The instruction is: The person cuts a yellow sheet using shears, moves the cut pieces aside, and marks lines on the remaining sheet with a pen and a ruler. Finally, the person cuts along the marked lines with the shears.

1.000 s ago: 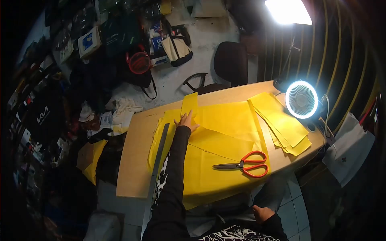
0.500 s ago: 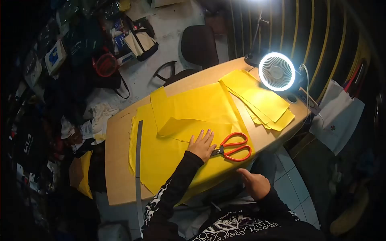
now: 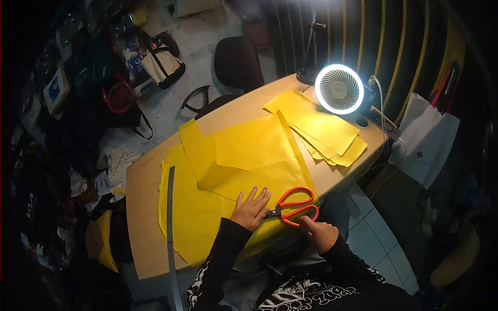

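Note:
Yellow sheets [image 3: 202,223] lie spread over the wooden table [image 3: 142,207], with a loose folded piece on top. My left hand [image 3: 251,209] rests on them with its fingers apart, its edge next to the blades of the scissors [image 3: 290,207]. The scissors have orange handles that stand spread. My right hand [image 3: 320,233] is at the lower handle loop, with its fingers curled and the thumb touching or very near the loop. A long metal ruler [image 3: 170,207] lies across the left part of the sheets and sticks out over the near edge.
A stack of yellow pieces [image 3: 324,129] lies at the table's far right, beside a lit ring fan [image 3: 339,89]. A black chair [image 3: 238,63] stands behind the table. A white bag [image 3: 425,137] hangs at the right. Bags and cloth lie on the floor at left.
My right hand has come up to the lower handle of the scissors. My left hand remains on the yellow sheets near the blades. The whole view has shifted slightly.

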Motion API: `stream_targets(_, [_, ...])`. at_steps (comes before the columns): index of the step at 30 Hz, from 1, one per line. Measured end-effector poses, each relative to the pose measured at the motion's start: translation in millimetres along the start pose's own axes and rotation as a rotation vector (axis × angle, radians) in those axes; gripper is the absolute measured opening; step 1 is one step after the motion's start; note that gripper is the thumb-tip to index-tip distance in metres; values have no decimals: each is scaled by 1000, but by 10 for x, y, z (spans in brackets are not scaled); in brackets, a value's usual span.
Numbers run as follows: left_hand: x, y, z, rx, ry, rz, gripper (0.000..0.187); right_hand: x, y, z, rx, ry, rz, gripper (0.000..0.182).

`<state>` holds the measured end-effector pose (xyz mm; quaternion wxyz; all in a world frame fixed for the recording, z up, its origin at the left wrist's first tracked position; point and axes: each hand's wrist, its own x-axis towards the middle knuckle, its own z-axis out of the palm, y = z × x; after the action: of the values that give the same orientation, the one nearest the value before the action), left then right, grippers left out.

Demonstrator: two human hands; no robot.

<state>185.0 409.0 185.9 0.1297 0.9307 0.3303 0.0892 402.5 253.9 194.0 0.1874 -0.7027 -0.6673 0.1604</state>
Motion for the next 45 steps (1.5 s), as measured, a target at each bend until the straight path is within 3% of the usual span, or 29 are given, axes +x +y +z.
stream_targets(4, [5, -16, 8, -42, 47, -1, 49, 5, 51, 47, -41, 23, 44, 24])
stream_targets(7, [-4, -36, -5, -101, 63, 9, 59, 4, 95, 37, -11, 66, 44, 22])
stream_targets(13, [-86, 69, -198, 95, 12, 64, 94, 71, 189, -121, 39, 211, 98, 12])
stream_targets(16, [-53, 10, -194, 120, -5, 71, 95, 112, 205, -176, 83, 252, 114, 10])
stream_targets(22, [198, -334, -73, 109, 20, 2, 76, 342, 342, -217, 51, 263, 170, 13])
stream_targets(23, [260, -388, -51, 163, 44, -3, 66, 384, 337, -222, 60, 289, 174, 12])
stream_targets(31, [675, -749, -54, 175, 76, 3, 58, 531, 309, -177, 132, 306, 182, 16])
stream_targets(38, [610, -765, -96, 66, 34, 98, 50, 526, 368, -322, 188, 375, 196, 18])
stream_targets(43, [335, -651, -107, -112, 106, 87, 25, 599, 492, -419, 228, 436, 207, 16])
stream_targets(45, [234, -611, -116, -99, 83, 71, 24, 646, 580, -389, 256, 450, 219, 16])
